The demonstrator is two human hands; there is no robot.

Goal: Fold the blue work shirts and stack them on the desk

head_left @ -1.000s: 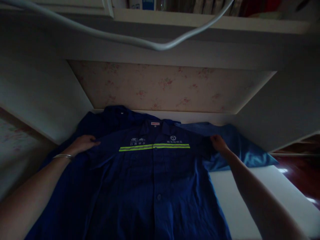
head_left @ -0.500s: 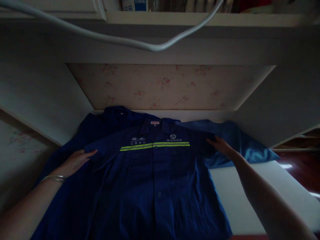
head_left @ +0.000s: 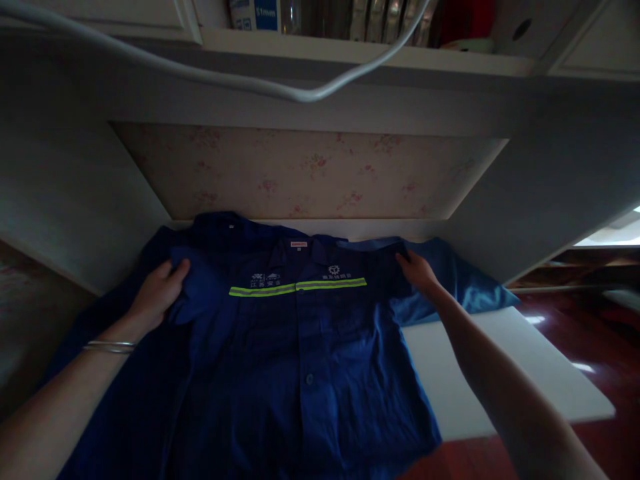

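Note:
A dark blue short-sleeved work shirt [head_left: 270, 340] lies spread front up, its collar toward the back wall. White lettering, badges and a yellow-green reflective stripe [head_left: 297, 287] cross its chest, and buttons run down the middle. My left hand [head_left: 156, 297], with a silver bangle at the wrist, is closed on the edge of the sleeve at the left. On the other side, the fingers of my right hand [head_left: 419, 270] pinch the opposite sleeve near its end. Another dark blue garment [head_left: 213, 230] lies beneath and behind the shirt, partly hidden.
A lighter blue cloth [head_left: 465, 277] lies on the white surface [head_left: 480, 373] at the right. Behind rises a flowered panel [head_left: 310, 173] in a white frame. Overhead are a shelf [head_left: 370, 53] with boxes and a hanging white cable [head_left: 240, 83]. Reddish floor [head_left: 565, 333] shows at right.
The view has shifted slightly, showing more floor at the right. My left hand has turned and its fingers have come up along the sleeve. My right hand stays on its sleeve.

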